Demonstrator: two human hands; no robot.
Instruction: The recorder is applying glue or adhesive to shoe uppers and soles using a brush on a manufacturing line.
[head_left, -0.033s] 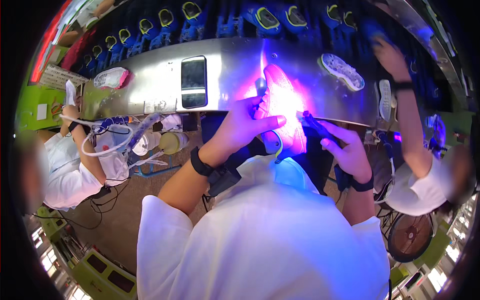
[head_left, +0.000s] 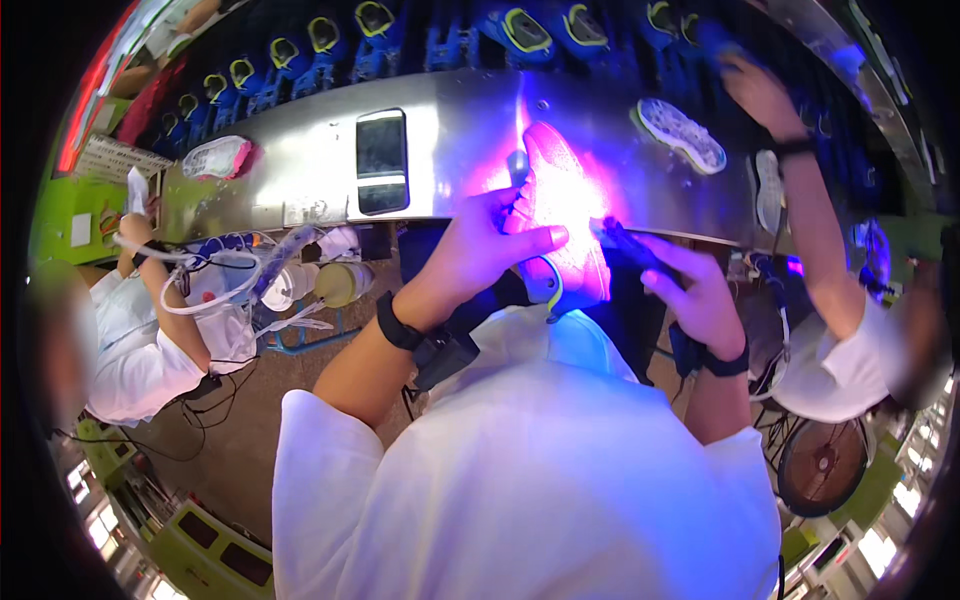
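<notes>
My left hand [head_left: 485, 240] is closed around the side of a shoe upper [head_left: 548, 165], thumb laid across it. The upper is tilted, toe away from me, its heel near my chest. Strong pink and violet light washes out its middle; a blue heel with a yellow-green loop shows at the lower end. In my right hand [head_left: 695, 295] is a slim dark-handled tool [head_left: 628, 246], gripped between thumb and fingers. Its tip is at the upper's right side; glare hides whether they touch. Just left of the upper stands a small dark rounded object [head_left: 517, 166].
On the metal bench [head_left: 300, 160] lie a dark phone [head_left: 382, 160], a white-and-pink sole [head_left: 217, 157] and a white sole [head_left: 681, 135]. Behind runs a row of blue shoes [head_left: 524, 32]. Co-workers sit either side; the right one's hand [head_left: 760, 97] reaches over the row. A fan [head_left: 822, 465] stands lower right.
The right co-worker's hand has moved a little left and up, toward the blue shoes. The whole view has shifted slightly. My hands keep nearly the same hold on the upper and the tool.
</notes>
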